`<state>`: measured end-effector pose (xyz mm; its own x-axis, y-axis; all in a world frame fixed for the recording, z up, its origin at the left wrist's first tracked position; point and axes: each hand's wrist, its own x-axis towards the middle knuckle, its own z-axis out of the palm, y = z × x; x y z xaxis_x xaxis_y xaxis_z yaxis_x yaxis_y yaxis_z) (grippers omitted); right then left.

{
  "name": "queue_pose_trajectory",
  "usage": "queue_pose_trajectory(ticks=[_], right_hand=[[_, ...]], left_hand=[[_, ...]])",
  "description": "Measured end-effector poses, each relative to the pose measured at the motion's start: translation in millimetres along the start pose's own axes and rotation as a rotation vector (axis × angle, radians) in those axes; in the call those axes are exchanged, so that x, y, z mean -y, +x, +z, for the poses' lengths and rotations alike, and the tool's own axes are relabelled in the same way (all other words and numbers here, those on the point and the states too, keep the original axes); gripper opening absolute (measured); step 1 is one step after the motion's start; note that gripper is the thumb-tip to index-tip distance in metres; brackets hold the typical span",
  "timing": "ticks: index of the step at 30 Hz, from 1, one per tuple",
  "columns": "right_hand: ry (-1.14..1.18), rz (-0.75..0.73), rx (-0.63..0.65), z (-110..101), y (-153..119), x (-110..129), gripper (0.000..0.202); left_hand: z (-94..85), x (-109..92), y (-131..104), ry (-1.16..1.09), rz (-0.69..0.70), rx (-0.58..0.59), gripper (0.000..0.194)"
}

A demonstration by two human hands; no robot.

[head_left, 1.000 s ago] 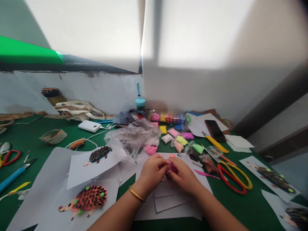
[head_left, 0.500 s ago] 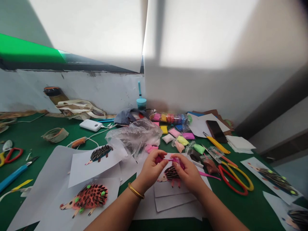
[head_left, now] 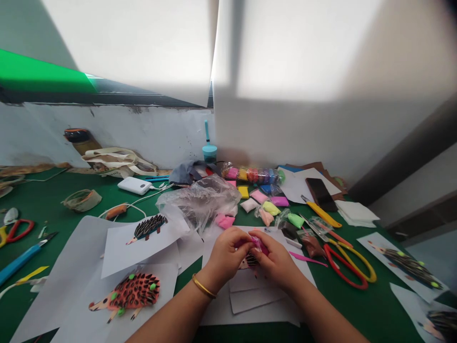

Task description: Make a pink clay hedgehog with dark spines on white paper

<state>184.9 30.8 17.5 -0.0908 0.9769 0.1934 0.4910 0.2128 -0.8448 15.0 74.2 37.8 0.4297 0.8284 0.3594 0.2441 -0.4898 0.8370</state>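
Note:
Both hands meet over the white paper in the middle of the table. My left hand is closed, thumb and fingers pinching a magenta packet of modelling clay with shiny plastic on it. From the other side, my right hand grips the same packet; much of it is hidden by fingers. Below the hands lies a paper sheet with a hedgehog picture, its body covered in dark spines and partly hidden. A pink plastic modelling tool lies beside my right hand.
Small clay packets lie beyond the hands, near a crumpled plastic bag. Scissors, a yellow cutter and a phone are on the right. Finished hedgehog pictures and a blue cutter lie left.
My hands have drawn closer together around the magenta packet, and the stretched strip between them no longer shows. The things on the table stay where they were.

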Motion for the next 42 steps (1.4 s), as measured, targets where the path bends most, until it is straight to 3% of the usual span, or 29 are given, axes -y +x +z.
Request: queue_pose_trajectory(ticks=[9, 14, 17, 24, 27, 31, 33, 39, 42], right_hand=[[-0.006, -0.02, 0.058, -1, 0, 1, 0.042], [0.038, -0.007, 0.021, -3, -1, 3, 0.037], [0.013, 0.003, -0.043, -5, -3, -2, 0.04], [0.035, -0.018, -0.043, -10, -5, 2, 0.039], [0.062, -0.041, -0.022, -10, -3, 9, 0.034], [0.044, 0.024, -0.089, -9, -1, 11, 0.026], [0.024, 0.04, -0.102, -9, -1, 10, 0.02], [0.015, -0.003, -0.104, -11, -3, 8, 0.011], [0.169, 0.036, -0.092, -13, -4, 2, 0.011]], left_hand=[[-1.2, 0, -1, 0.311, 0.174, 0.13, 0.019], [-3.8, -6, -3, 0.19, 0.183, 0.178, 0.027], [-3.2, -5, -4, 0.121, 0.171, 0.125, 0.027], [-2.1, -6, -4, 0.183, 0.224, 0.156, 0.028], [0.2, -5, -5, 0.088, 0.163, 0.143, 0.025], [6.1, 3, -7, -0.154, -0.067, -0.012, 0.018], [7.4, 7, -6, -0.189, -0.113, -0.02, 0.015], [3.3, 2, -3, -0.015, 0.022, 0.088, 0.009], [0.8, 3, 0, -0.064, -0.005, 0.004, 0.013]])
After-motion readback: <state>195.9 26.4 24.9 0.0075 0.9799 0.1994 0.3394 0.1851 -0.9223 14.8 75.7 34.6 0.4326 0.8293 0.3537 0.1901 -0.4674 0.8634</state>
